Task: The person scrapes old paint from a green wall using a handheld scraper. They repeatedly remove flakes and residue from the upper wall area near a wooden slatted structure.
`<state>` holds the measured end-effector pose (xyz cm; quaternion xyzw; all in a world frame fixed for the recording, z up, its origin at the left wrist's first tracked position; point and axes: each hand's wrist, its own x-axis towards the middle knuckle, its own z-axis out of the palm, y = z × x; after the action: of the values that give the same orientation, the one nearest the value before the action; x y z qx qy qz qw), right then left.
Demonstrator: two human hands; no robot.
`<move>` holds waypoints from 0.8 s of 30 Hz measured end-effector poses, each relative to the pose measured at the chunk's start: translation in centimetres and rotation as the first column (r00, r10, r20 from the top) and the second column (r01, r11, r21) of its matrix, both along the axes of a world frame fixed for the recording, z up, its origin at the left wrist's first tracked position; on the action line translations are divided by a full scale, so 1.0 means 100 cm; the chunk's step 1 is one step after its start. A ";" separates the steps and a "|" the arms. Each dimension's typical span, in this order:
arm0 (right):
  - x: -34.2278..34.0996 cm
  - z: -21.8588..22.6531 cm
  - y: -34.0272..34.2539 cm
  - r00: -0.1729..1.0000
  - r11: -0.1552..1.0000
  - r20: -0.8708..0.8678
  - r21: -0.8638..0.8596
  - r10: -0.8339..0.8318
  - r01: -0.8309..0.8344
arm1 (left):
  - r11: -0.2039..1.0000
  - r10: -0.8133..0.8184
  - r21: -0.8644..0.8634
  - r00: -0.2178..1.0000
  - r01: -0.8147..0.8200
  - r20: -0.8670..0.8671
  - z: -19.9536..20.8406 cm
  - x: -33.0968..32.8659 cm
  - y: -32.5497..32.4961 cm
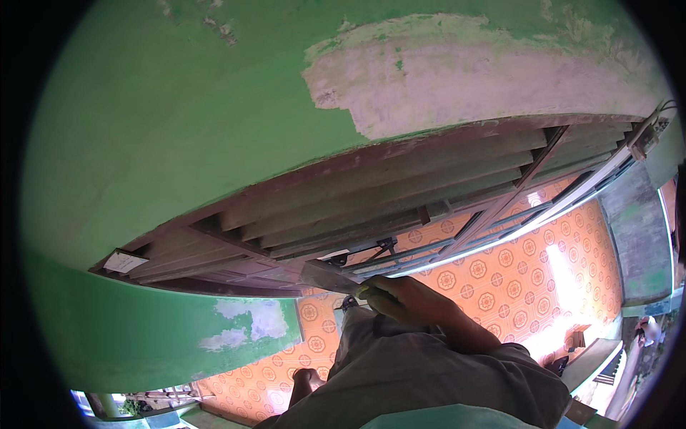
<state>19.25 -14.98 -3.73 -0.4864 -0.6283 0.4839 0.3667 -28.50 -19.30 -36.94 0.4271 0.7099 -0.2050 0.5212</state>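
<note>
My right hand (411, 300) is closed around the handle of a putty knife (330, 278). Its broad flat blade points left, in front of the brown wooden frame and apart from the patched wall as far as I can see. Low at my left side hangs my left hand (306, 377), small and dark in the picture; its fingers are not distinct, and I cannot make out anything in it. Ahead and above, the green wall (179, 107) carries a wide pale patch (457, 75) with ragged paint edges.
Slatted brown louvres (386, 179) in a wooden frame run below the patch. A white card (126, 262) sits at the frame's left end. The lower wall has another pale patch (250, 320). Orange patterned tiles (493, 286) cover the floor. Cables (661, 114) hang at far right.
</note>
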 end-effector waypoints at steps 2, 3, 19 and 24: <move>0.005 0.002 0.000 1.000 0.999 0.008 -0.036 -0.012 0.012 | 0.985 -0.102 -0.148 0.992 0.089 -0.080 -0.014 -0.032 -0.038; 0.007 0.004 0.000 0.992 1.000 -0.126 -0.005 0.000 0.000 | 0.954 -0.188 -0.254 0.978 0.161 -0.087 -0.014 -0.040 -0.047; 0.004 -0.015 -0.018 0.981 0.984 -0.133 -0.126 -0.140 0.123 | 0.647 -0.568 0.606 0.239 -0.462 0.788 0.286 0.287 0.122; -0.009 -0.033 -0.045 0.963 0.946 -0.145 -0.270 -0.226 0.181 | 0.834 -0.393 0.441 0.202 -0.331 0.897 0.300 0.304 0.120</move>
<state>18.38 -19.53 -7.05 -0.5477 -0.4729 0.5605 0.4027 1.91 -7.25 -6.93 0.6018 0.2319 0.3145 0.6965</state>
